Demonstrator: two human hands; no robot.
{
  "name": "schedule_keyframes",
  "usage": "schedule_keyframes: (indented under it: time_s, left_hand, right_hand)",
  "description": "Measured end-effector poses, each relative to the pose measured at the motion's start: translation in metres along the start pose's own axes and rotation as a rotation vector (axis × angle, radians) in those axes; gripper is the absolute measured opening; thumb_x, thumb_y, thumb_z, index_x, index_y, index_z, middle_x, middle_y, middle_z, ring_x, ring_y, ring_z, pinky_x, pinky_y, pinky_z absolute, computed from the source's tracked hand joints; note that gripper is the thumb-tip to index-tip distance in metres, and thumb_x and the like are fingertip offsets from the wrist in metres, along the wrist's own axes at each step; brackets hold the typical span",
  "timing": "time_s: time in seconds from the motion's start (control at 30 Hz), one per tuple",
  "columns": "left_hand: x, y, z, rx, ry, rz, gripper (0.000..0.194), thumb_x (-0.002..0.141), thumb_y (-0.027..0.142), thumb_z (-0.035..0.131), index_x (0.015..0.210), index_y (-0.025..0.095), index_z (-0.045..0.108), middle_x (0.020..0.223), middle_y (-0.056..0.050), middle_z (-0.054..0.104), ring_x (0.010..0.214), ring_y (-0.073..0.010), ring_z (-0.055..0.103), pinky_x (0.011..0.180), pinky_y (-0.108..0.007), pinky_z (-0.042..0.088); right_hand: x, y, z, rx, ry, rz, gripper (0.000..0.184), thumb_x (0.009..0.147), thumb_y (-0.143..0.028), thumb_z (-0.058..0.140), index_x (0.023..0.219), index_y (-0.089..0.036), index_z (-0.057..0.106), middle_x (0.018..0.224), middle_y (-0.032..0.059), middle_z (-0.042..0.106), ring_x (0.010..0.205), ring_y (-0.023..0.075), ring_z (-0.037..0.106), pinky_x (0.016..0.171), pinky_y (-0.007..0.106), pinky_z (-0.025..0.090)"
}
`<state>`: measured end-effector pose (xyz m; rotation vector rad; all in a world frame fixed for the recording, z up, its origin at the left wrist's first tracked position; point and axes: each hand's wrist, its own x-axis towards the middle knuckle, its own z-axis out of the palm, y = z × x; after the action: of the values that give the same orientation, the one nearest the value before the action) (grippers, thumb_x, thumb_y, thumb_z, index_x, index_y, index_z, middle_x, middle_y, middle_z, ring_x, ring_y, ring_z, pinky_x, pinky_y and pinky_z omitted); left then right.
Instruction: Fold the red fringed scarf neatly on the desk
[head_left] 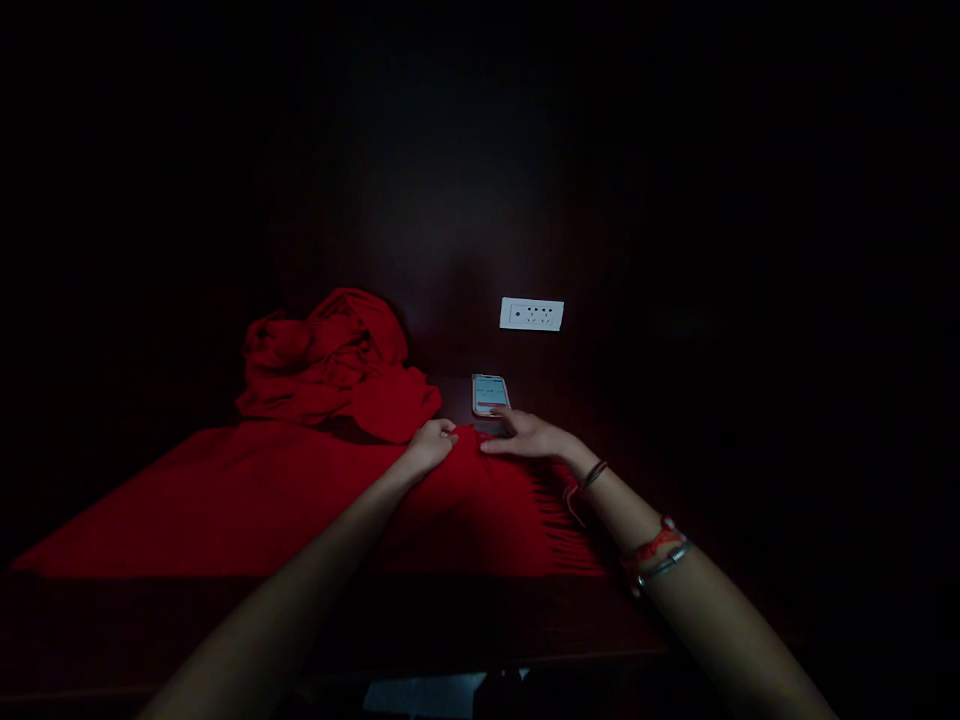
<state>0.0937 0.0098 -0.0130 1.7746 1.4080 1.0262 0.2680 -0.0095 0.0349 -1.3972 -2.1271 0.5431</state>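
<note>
A red fringed scarf [247, 500] lies spread across the dark surface, its tassels on the right side. My left hand [433, 447] is closed on the scarf's far edge, thumb and fingers pinching the cloth. Just to the right, my right hand [525, 436] reaches over the same edge with its fingers apart. A fingertip of it lies at the lower edge of a lit phone [490, 394]; whether it touches the screen I cannot tell. Behind the scarf on the left sits a crumpled heap of red cloth [337, 360].
A white wall socket [532, 314] is set in the dark panel behind the phone. The front edge of the dark table [450, 625] runs across the bottom. Below it shows a pale flat thing [424, 695]. Both sides of the view are too dark to make out.
</note>
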Motion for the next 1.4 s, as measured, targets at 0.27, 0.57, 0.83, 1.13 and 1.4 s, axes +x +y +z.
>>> schedule_keyframes:
  time_s: [0.27,0.57,0.83,1.13,1.4]
  left_hand:
    - [-0.005,0.011,0.003,-0.166,-0.057,0.147,0.037,0.063,0.003,0.042,0.096,0.018,0.047,0.064,0.005,0.051,0.054,-0.0079,0.048,0.05,-0.017,0.035]
    - [-0.015,0.024,0.005,-0.258,-0.026,0.344,0.019,0.066,0.013,0.051,0.081,0.018,0.042,0.063,0.006,0.048,0.056,-0.0074,0.049,0.053,-0.017,0.038]
    - [-0.019,0.032,-0.003,-0.082,0.08,0.413,0.015,0.066,0.006,0.041,0.072,0.018,0.048,0.066,0.004,0.05,0.066,-0.0096,0.05,0.064,-0.02,0.038]
    - [-0.007,0.018,-0.004,-0.13,0.104,0.048,0.023,0.063,0.009,0.046,0.079,0.014,0.062,0.079,-0.003,0.062,0.074,-0.016,0.055,0.07,-0.026,0.04]
    - [-0.014,0.037,-0.013,-0.29,0.075,0.408,0.015,0.062,0.023,0.058,0.075,0.016,0.053,0.084,-0.001,0.057,0.084,-0.0142,0.053,0.079,-0.027,0.04]
  right_hand:
    - [-0.009,0.024,0.003,-0.188,0.391,0.096,0.021,0.075,-0.014,0.043,0.086,-0.016,0.06,0.084,0.0064,0.062,0.078,0.016,0.056,0.071,0.026,0.041]
    - [-0.022,0.003,0.018,-0.128,0.19,-0.155,0.055,0.063,-0.02,0.06,0.116,-0.016,0.045,0.106,0.0079,0.055,0.093,0.0179,0.052,0.08,0.028,0.04]
    - [-0.016,0.032,-0.014,-0.085,0.395,0.098,0.026,0.069,-0.008,0.045,0.085,-0.017,0.062,0.079,0.0025,0.064,0.073,0.0136,0.057,0.066,0.023,0.043]
    - [-0.022,0.035,-0.002,-0.098,-0.093,-0.061,0.043,0.058,-0.034,0.065,0.094,-0.012,0.058,0.096,0.0086,0.056,0.085,0.0175,0.052,0.076,0.029,0.039]
    - [-0.021,0.032,-0.006,0.22,-0.05,-0.098,0.023,0.062,-0.029,0.061,0.076,-0.013,0.052,0.063,-0.0043,0.049,0.058,0.0088,0.044,0.054,0.021,0.035]
